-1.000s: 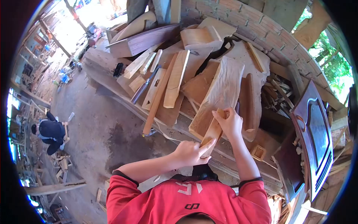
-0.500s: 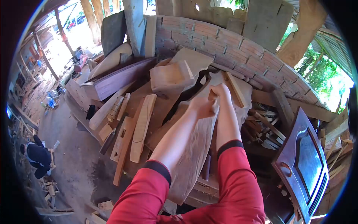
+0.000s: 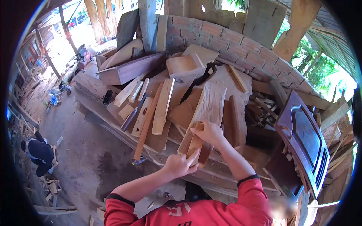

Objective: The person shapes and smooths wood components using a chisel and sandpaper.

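A long, pale wooden board (image 3: 212,103) with a wavy surface lies on the bench, sloping toward my body. At its near end is a small, narrow wooden block (image 3: 195,144). My right hand (image 3: 208,132) is closed around the block's far end, thumb and fingers curled over it. My left hand (image 3: 180,164) is at the block's near end, with the index finger stretched along it and the other fingers bent. My fingers partly cover the block, and its underside is hidden. A hollowed reddish-brown wooden piece (image 3: 233,122) lies right of the board.
Several wooden strips (image 3: 163,107) and a curved wooden piece (image 3: 184,64) lie on the bench. A dark panelled door (image 3: 307,141) leans at the right. Behind runs a brick wall (image 3: 230,41). Another person (image 3: 39,153) is low on the floor at the left.
Both hands have come back from the board's far end to its near end, close to my body. They have moved apart, and my view has shifted slightly.
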`<state>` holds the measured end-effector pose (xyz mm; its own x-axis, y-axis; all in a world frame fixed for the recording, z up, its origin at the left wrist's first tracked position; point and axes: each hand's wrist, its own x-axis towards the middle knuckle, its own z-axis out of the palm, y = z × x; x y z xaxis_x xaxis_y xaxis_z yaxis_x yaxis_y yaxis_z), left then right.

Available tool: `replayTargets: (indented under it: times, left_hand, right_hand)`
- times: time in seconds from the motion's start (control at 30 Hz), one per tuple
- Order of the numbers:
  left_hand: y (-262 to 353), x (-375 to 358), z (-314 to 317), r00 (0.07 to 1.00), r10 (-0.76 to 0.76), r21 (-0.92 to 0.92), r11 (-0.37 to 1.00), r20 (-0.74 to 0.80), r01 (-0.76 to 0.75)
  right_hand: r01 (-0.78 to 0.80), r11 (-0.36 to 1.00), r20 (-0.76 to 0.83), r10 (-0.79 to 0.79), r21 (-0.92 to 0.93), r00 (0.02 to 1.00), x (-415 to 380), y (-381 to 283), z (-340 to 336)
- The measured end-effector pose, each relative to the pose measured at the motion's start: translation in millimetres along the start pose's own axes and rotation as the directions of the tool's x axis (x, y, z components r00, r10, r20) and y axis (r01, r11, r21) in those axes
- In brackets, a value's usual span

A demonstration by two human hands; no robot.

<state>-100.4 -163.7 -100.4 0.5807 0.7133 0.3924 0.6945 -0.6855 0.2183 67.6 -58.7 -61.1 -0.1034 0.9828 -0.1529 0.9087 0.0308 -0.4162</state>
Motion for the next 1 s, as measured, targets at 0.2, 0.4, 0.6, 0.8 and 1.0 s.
replayTargets:
  times: [0.2, 0.4, 0.6, 0.8, 1.0]
  left_hand:
    - [-2.0, 14.7, 8.7, 0.999, -0.041, 0.022, 0.999, -0.02, 0.042]
    - [-75.6, 160.8, 56.4, 0.987, -0.117, -0.023, 0.992, 0.113, 0.12]
    - [-177.3, 316.4, 124.7, 0.994, -0.065, 0.076, 0.995, 0.084, 0.059]
    - [-132.6, 213.5, 77.5, 0.986, -0.101, 0.069, 0.993, 0.133, 0.092]
    - [-16.9, 24.6, 5.7, 0.979, -0.142, -0.016, 0.989, 0.149, 0.146]
  right_hand:
    - [-0.103, 0.992, -0.103, 0.095, -0.07, 0.99, 22.6, -1.3, 20.8]
    - [-0.21, 0.978, -0.15, 0.204, -0.023, 0.967, 184.4, 58.8, -13.6]
    - [-0.388, 0.919, -0.186, 0.394, 0.068, 0.9, 336.8, 107.3, -67.0]
    - [-0.191, 0.98, -0.22, 0.2, 0.062, 0.955, 248.5, 55.8, -34.5]
    - [-0.055, 0.998, -0.188, 0.048, -0.032, 0.981, 45.8, -3.8, 24.8]
